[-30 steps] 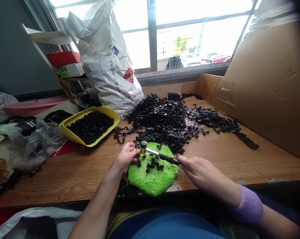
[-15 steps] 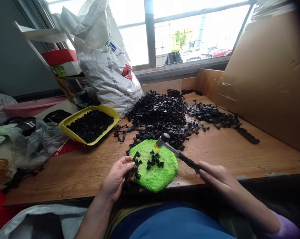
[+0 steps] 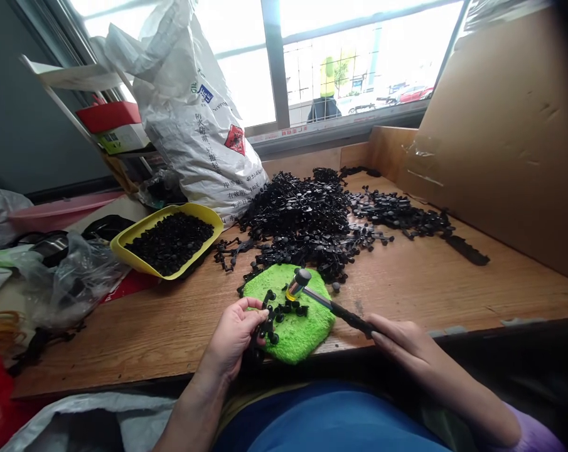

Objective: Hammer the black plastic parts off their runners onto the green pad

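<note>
A green fuzzy pad [image 3: 299, 331] lies at the wooden table's near edge with several small black plastic pieces [image 3: 290, 309] loose on it. My left hand [image 3: 233, 337] pinches a black plastic strip of joined parts [image 3: 266, 319] at the pad's left side. My right hand [image 3: 405, 343] grips the black handle of a small hammer [image 3: 317, 297], whose head rests on the pad among the loose pieces.
A big heap of black plastic strips [image 3: 312, 220] covers the table behind the pad. A yellow tray [image 3: 203, 213] of black pieces sits left, beside a white sack [image 3: 189, 107]. Cardboard [image 3: 500, 138] walls the right. Plastic bags [image 3: 67, 270] clutter the left.
The hammer head swung from the pad's left to its upper right, then dropped onto the pad's middle. My left hand drew the strip toward me, to the pad's left edge.
</note>
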The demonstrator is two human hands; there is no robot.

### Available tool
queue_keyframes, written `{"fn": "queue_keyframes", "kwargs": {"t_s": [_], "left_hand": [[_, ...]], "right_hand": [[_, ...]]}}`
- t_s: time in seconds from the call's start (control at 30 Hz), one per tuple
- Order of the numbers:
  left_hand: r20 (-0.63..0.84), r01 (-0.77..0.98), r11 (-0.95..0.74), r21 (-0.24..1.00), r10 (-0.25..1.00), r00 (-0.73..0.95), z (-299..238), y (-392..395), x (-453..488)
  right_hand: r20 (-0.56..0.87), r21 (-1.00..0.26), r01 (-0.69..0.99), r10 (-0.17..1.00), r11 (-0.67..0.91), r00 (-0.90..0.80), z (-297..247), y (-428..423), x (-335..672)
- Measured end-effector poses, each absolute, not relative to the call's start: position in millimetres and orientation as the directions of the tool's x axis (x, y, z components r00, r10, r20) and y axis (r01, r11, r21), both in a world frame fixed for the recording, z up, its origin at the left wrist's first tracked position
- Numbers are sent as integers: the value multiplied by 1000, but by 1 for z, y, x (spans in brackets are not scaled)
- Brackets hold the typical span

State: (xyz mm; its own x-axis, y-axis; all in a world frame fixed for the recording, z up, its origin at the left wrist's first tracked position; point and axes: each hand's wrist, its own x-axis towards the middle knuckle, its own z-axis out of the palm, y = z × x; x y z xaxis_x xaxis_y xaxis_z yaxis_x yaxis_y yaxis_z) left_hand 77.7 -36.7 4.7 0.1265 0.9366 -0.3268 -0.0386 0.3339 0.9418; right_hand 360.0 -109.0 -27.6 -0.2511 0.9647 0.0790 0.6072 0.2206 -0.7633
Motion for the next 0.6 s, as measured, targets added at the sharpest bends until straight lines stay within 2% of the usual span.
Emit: {"fn": "queue_keyframes", "kwargs": {"t_s": [0.2, 0.6], "left_hand": [[-311, 31, 309, 950, 945, 103, 5, -35, 81], [-340, 19, 340, 940, 933, 117, 3, -34, 77]], "right_hand": [[61, -764, 608, 962, 216, -265, -23, -110, 359], [79, -739, 630, 960, 238, -270, -26, -107, 359]]}}
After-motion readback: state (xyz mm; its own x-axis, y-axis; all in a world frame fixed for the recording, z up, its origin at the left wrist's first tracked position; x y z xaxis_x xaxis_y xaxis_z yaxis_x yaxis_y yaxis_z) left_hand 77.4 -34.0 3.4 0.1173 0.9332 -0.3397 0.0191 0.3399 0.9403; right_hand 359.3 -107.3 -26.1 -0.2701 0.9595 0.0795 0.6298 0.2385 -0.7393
